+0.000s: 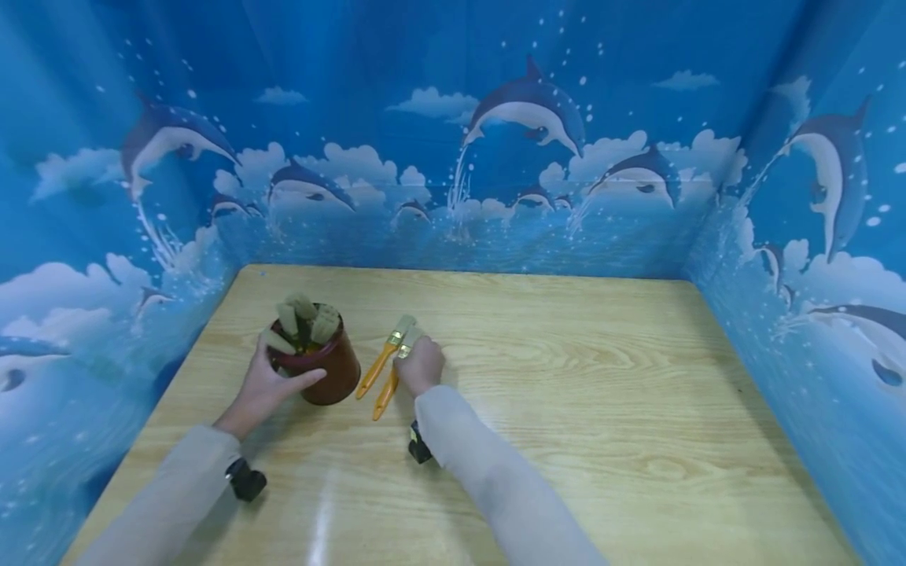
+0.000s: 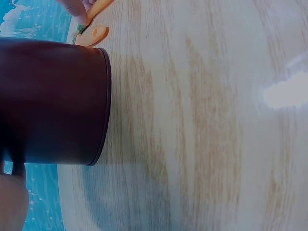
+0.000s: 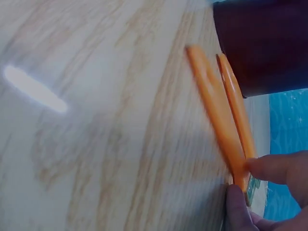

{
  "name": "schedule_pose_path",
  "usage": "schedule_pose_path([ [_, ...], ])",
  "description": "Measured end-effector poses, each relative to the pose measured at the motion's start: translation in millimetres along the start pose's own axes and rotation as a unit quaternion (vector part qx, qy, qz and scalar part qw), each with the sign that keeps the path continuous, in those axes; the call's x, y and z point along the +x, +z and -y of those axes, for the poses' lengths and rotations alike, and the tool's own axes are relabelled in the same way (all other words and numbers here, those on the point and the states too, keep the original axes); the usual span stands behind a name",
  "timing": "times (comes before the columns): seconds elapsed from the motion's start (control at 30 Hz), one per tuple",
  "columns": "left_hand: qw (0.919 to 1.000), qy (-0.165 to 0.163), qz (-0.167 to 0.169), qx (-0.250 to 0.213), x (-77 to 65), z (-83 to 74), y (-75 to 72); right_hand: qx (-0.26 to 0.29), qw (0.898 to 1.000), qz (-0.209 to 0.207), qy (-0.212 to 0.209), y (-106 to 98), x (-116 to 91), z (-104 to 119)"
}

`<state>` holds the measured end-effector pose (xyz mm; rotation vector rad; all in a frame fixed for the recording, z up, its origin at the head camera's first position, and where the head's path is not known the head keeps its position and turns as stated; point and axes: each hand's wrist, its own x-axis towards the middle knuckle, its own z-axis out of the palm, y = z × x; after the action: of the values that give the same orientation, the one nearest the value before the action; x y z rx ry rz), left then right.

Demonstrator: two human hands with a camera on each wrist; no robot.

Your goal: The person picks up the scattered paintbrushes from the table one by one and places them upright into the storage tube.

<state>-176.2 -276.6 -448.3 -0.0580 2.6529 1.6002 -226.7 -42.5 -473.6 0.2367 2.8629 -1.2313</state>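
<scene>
A reddish-brown cylindrical pot [image 1: 338,376] stands at the table's left, with several beige bristle-like tips [image 1: 300,314] rising from its mouth. My left hand [image 1: 267,385] grips its near left side, the thumb lying across the front. Right of the pot, two paintbrushes with orange handles and pale bristles lie side by side, bristles away from me. My right hand [image 1: 422,364] pinches the nearer paintbrush [image 3: 216,115] close to its metal band. Beside it is the other paintbrush [image 1: 373,375]. In the left wrist view, the pot [image 2: 53,101] hides most of the left hand.
The light wood-grain table [image 1: 602,377] extends to the right of both hands. A blue dolphin-print curtain [image 1: 396,189] surrounds its back and sides. Both sleeved wrists carry small black cameras. Glare shows on the near tabletop.
</scene>
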Motion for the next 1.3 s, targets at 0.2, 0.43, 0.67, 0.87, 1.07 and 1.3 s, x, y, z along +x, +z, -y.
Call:
schedule_pose_path([
  [0.2, 1.0, -0.001, 0.001, -0.001, -0.8, -0.9, -0.3, 0.027, 0.999, 0.025, 0.02, -4.9, 1.9, -4.0],
  [0.43, 1.0, -0.005, 0.002, -0.008, 0.1, 0.8, 0.2, 0.033, 0.997, 0.058, 0.03, -11.7, 9.0, -14.7],
  [0.67, 1.0, -0.008, 0.002, -0.004, 0.8, 1.1, 0.1, 0.191, 0.964, 0.123, 0.137, -27.1, 13.6, -21.7],
  [0.87, 0.9999, -0.012, 0.002, 0.005, 1.2, -1.0, 0.2, 0.231, 0.955, 0.13, 0.135, -42.7, 12.1, -17.6],
  [1.07, 0.9999, -0.01, 0.004, 0.001, 0.0, -1.7, -0.2, 0.247, 0.954, 0.128, 0.111, -53.2, 12.5, -8.7],
  [1.3, 1.0, -0.009, 0.003, 0.004, 0.1, -1.5, -0.3, 0.303, 0.937, 0.149, 0.086, -68.0, 12.6, 8.9],
])
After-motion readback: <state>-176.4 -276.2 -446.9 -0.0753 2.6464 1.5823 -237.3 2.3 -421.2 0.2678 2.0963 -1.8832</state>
